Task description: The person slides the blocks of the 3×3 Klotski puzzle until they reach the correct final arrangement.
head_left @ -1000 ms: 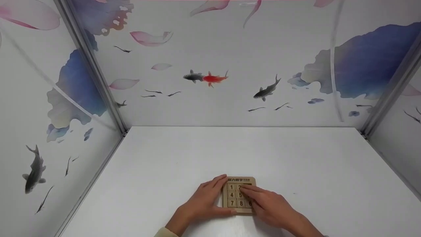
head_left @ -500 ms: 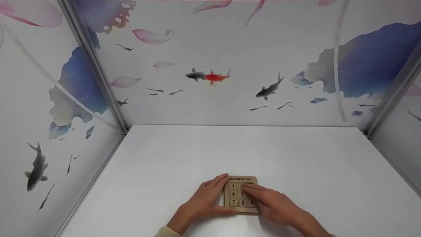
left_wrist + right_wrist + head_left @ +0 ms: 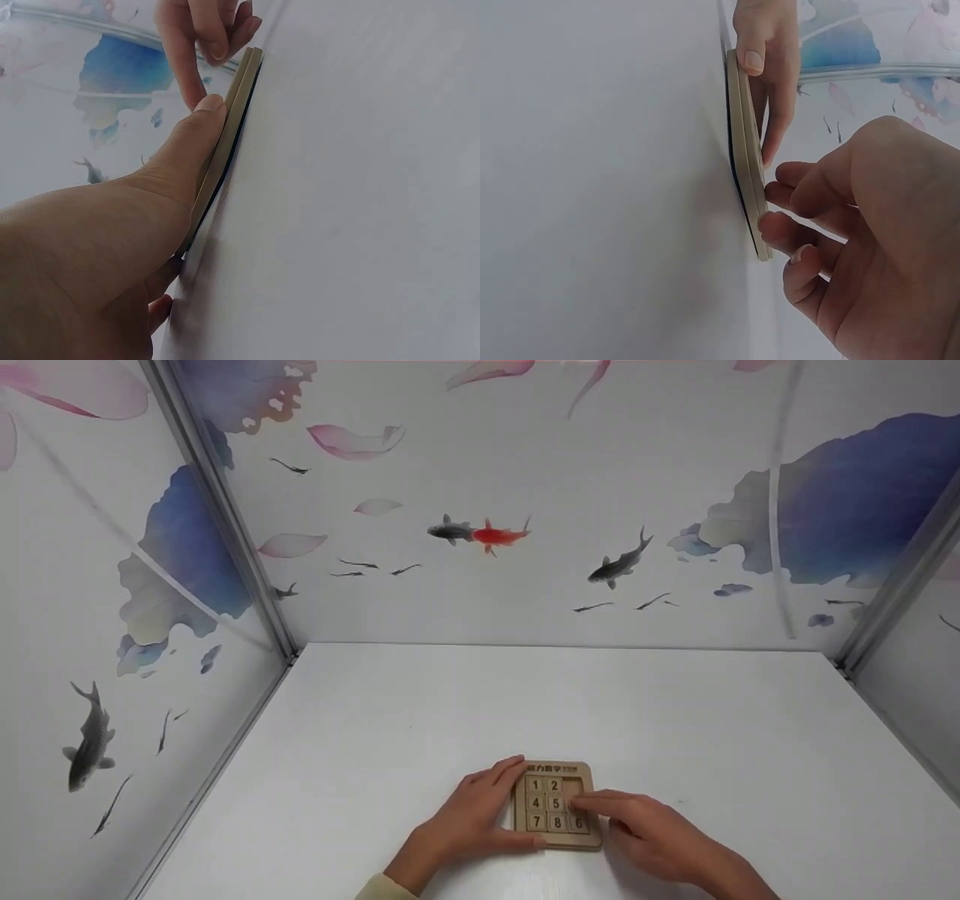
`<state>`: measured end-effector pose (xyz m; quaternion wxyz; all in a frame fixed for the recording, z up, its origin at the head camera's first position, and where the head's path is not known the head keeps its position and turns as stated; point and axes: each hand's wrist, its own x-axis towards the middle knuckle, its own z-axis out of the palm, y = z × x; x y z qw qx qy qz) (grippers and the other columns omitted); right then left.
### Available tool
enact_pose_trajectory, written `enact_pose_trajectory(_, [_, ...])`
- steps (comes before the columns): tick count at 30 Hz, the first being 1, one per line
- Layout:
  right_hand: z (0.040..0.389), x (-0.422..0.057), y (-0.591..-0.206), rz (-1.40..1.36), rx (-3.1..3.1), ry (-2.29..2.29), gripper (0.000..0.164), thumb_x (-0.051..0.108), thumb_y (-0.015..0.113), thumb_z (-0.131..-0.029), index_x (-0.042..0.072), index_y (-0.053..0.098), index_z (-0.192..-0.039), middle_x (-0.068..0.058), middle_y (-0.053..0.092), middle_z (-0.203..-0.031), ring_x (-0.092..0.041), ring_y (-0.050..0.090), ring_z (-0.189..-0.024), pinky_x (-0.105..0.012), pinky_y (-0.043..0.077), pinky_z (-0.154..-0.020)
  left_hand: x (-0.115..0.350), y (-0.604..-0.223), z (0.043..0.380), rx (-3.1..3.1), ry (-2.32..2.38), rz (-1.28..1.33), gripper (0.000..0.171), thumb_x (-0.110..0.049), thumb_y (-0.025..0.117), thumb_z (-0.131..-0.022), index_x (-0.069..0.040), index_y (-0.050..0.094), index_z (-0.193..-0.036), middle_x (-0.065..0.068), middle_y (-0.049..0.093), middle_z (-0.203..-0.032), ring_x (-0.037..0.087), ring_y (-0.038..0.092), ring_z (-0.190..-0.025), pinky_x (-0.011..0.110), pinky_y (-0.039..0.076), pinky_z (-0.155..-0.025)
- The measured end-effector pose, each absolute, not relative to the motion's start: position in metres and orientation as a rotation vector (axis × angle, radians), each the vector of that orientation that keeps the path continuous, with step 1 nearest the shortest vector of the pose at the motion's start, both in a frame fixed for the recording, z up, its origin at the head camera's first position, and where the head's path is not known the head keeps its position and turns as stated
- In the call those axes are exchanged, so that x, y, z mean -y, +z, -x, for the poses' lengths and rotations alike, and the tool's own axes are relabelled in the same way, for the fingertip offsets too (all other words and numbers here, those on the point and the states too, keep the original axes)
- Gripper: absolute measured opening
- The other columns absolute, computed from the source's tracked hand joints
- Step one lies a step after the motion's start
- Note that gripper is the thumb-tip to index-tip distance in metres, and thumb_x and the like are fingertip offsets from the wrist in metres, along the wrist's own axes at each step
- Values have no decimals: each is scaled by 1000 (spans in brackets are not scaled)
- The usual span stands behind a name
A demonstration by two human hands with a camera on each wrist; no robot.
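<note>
A wooden number sliding puzzle (image 3: 559,840) lies flat on the white table in the head view. The tiles 1, 2, 4, 5, 7, 8 and 6 show, with a vacant slot at the top right corner. My left hand (image 3: 474,814) grips the puzzle's left side, its thumb on the near edge and its fingers at the far left corner. My right hand (image 3: 660,836) touches the tile in the right column's middle row with extended fingertips, which hide that tile's number. In the right wrist view the other fingers bend loosely beside the frame's edge.
The white table (image 3: 420,697) meets a printed back wall (image 3: 480,607) with fish and petals. Printed side panels with metal posts (image 3: 225,525) stand left and right.
My right hand has drawn back from the top of the right column, uncovering the vacant slot and the 6 tile. The left hand keeps its hold. The head view has shifted slightly.
</note>
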<state>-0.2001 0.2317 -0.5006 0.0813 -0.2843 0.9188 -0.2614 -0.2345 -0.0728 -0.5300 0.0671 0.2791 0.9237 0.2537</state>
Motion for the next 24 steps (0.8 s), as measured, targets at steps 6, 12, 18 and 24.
enact_pose_trajectory(6, [195,-236,-503,838,-2751,-746,64,-2,55,-102,35,61,-154,13,63,-155,-23,61,-145,-49,57,-114,72,-529,235,-2777,767,-836,116,-88,67,-84,-25,27,-173,-7,28,-180,20,38,-162,51,32,-134])
enact_pose_trajectory(12, [192,-234,-501,829,-2781,-696,62,1,59,-103,33,60,-156,7,61,-159,-29,60,-146,-57,56,-113,73,-530,235,-2769,781,-854,116,-87,67,-85,-24,27,-173,-7,28,-180,20,37,-162,51,31,-135])
enact_pose_trajectory(18, [193,-231,-502,817,-2824,-662,55,7,60,-107,29,60,-157,4,58,-162,-31,59,-147,-59,54,-114,73,-532,236,-2766,772,-851,116,-88,66,-85,-25,25,-174,-8,27,-180,18,35,-164,51,30,-135])
enact_pose_trajectory(24, [197,-228,-503,804,-2844,-710,48,14,60,-110,26,61,-156,1,58,-163,-33,58,-148,-60,52,-116,73,-531,237,-2766,761,-828,119,-89,67,-83,-25,25,-174,-9,25,-180,18,34,-164,50,30,-136])
